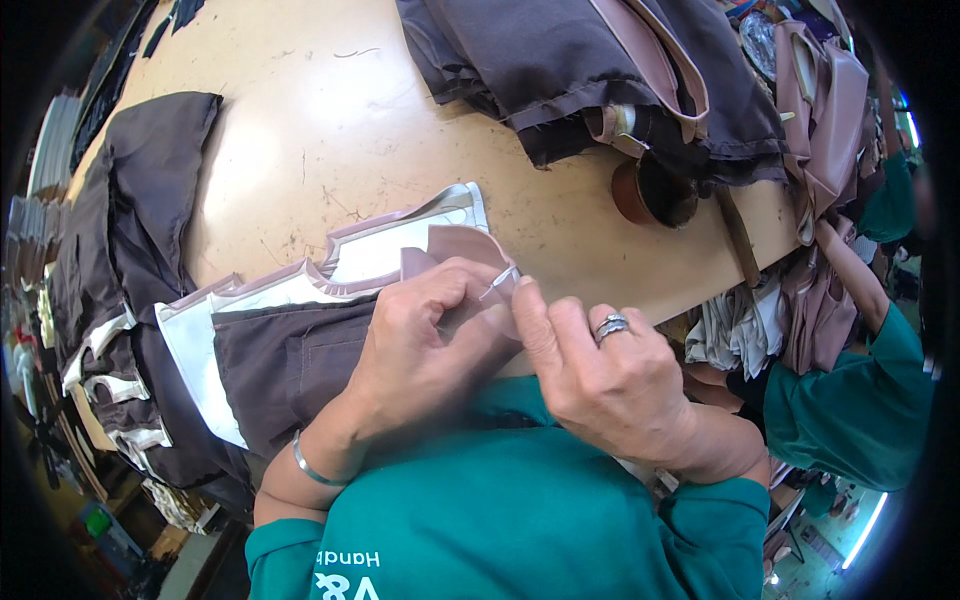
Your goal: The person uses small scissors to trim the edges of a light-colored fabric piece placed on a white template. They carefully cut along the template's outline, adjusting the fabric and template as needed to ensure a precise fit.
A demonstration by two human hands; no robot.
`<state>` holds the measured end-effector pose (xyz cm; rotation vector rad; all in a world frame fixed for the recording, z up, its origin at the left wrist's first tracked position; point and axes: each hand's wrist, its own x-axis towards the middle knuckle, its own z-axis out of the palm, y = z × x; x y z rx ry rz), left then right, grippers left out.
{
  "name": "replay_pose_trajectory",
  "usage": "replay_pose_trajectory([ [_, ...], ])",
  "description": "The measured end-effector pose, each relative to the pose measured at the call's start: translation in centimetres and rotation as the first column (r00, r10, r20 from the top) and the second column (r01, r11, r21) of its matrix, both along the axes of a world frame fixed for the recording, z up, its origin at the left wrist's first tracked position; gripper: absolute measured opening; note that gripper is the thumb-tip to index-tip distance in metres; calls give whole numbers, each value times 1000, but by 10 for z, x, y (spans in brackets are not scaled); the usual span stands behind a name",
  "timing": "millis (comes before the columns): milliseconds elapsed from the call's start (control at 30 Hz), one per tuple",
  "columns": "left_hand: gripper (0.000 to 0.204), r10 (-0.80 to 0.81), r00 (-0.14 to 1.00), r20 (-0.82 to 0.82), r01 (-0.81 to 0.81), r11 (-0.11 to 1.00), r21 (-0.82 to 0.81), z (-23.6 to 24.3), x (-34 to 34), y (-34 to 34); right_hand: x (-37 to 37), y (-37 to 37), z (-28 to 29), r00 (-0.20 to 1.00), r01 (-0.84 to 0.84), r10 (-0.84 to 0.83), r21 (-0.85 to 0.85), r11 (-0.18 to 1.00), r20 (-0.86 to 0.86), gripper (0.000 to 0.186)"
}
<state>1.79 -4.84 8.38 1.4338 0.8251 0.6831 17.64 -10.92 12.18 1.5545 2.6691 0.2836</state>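
A bag panel of pink leather with a white backing (400, 258) lies on the table in front of me, with dark brown lining cloth (290, 355) on its near side. My left hand (420, 330) is closed in a pinch on a raised pink leather flap (465, 243) at the panel's right end. Against the flap's edge, beside a narrow white strip (500, 283), press the curled fingers of my right hand (600, 375). The right thumb is mostly hidden behind those fingers.
Dark lining pieces (150, 190) spread along the table's left side. A heap of dark cloth and pink leather (590, 75) lies at the far right, near a round brown container (650, 190) and a wooden stick (737, 237). A co-worker's green sleeve (850, 410) is at right.
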Motion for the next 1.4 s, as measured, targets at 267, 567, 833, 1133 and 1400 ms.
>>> replay_pose_trajectory([
  [267, 7, -37, 999, 38, 34, 996, 80, 0, -2, 2, 16, 21, -14, 268, -2, -388, -403, 915, -882, 45],
  [567, 7, 49, 995, -86, -21, 952, 304, -6, -2, 2, -4, 30, -26, 266, 19, -390, -400, 916, -882, 43],
  [833, 11, -14, 999, 45, 19, 993, -114, -8, -6, 6, 3, 39, -35, -11, -140, -626, -619, 773, -780, 37],
  [1133, 8, 24, 992, 120, 4, 974, -226, -6, 2, 8, 16, 17, -7, 625, 64, -154, -146, 987, -765, 36],
  [1400, 6, 13, 999, 51, -5, 990, -139, -5, 7, 6, 13, 7, 0, 944, 100, -116, -69, 993, -309, 40],
])
